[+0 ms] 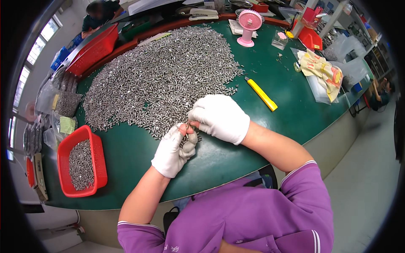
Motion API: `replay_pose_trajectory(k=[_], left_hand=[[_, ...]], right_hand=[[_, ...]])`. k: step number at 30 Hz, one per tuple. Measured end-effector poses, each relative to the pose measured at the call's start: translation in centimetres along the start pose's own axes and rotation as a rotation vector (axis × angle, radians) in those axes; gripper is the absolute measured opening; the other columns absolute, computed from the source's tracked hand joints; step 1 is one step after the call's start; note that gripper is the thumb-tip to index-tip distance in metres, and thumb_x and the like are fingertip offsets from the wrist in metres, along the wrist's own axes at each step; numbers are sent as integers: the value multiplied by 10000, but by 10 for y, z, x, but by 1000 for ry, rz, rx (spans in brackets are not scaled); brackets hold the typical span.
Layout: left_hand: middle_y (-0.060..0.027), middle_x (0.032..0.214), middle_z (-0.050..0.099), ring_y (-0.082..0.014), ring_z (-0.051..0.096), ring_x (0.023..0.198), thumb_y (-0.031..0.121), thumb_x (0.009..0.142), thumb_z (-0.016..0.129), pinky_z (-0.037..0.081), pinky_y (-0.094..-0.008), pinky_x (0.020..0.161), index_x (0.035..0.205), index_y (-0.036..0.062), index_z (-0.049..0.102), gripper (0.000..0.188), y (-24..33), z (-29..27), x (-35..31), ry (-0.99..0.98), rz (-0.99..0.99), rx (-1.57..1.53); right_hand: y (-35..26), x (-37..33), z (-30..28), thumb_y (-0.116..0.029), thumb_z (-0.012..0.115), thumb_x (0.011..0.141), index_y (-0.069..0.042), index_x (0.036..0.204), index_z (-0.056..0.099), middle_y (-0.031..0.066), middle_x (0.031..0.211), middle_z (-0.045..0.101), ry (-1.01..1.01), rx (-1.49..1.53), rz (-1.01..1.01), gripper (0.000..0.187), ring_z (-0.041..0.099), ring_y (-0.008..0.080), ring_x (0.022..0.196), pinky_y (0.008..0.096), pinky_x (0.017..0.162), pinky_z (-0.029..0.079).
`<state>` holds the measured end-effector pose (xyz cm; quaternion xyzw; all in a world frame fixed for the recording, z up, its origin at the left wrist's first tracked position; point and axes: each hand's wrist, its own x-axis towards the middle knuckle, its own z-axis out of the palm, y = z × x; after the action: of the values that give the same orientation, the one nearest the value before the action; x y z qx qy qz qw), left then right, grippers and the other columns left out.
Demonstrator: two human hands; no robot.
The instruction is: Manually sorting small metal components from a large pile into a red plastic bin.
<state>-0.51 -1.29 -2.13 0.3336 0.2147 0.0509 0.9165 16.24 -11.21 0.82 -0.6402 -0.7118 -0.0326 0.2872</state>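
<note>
My left hand (pixel 174 150) and my right hand (pixel 221 118) wear white gloves with some bare fingertips. They meet at the near edge of a wide heap of small silvery metal pins (pixel 168 71). Both are closed, their fingertips pinched together around a small metal piece (pixel 188 125); its exact shape is mostly hidden by the fingers. A few loose pins lie just below the fingertips. Right of the heap lies a yellow utility knife (pixel 262 95) with its tip toward the pins.
A red plastic basket (pixel 103 162) holding more pins stands at the left of the green table (pixel 228 162). A pink fan (pixel 249 23) stands at the back. Bags and a printed yellow cloth (pixel 320 69) lie at the right. Another person (pixel 99 17) sits beyond the far left edge.
</note>
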Motion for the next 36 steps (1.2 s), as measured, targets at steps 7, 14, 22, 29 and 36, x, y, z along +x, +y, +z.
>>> replay_pose_trajectory(k=[7, 14, 22, 29, 36], left_hand=[[-19, 750, 512, -82, 360, 544, 327, 956, 525, 302, -218, 498, 932, 121, 540, 208, 2, -2, -2, -101, -7, -86], [-16, 772, 537, -83, 372, 546, 309, 963, 514, 317, -218, 501, 936, 104, 541, 209, 3, 2, -3, -45, -15, -70], [-16, 774, 536, -87, 377, 539, 303, 964, 511, 319, -224, 519, 945, 100, 535, 205, 2, -6, -4, -140, -86, -130], [-24, 769, 534, -86, 358, 524, 305, 960, 520, 301, -218, 507, 927, 110, 539, 199, -1, -7, -2, -86, -145, -159], [-27, 749, 515, -90, 353, 538, 314, 957, 526, 311, -227, 509, 927, 103, 536, 214, 4, 1, -5, -62, -32, -89]], right_hand=[[11, -3, -4, -113, 635, 721, -93, 820, 611, 67, 801, 587, 72, 13, 51, 104, 581, 283, 785, 382, 682, 479], [0, 2, -11, -108, 648, 696, -131, 824, 603, 24, 805, 607, 137, 106, -222, 137, 593, 255, 695, 368, 581, 472], [3, 4, -10, -165, 616, 742, -121, 862, 598, 46, 807, 609, 37, -6, -364, 128, 602, 247, 689, 362, 532, 466], [9, 3, -12, -142, 653, 710, -99, 816, 597, 55, 854, 611, 39, 81, -330, 127, 605, 246, 749, 363, 607, 481], [15, -5, -6, -130, 694, 710, -88, 802, 598, 48, 899, 621, 72, 104, -44, 140, 600, 269, 816, 384, 694, 489]])
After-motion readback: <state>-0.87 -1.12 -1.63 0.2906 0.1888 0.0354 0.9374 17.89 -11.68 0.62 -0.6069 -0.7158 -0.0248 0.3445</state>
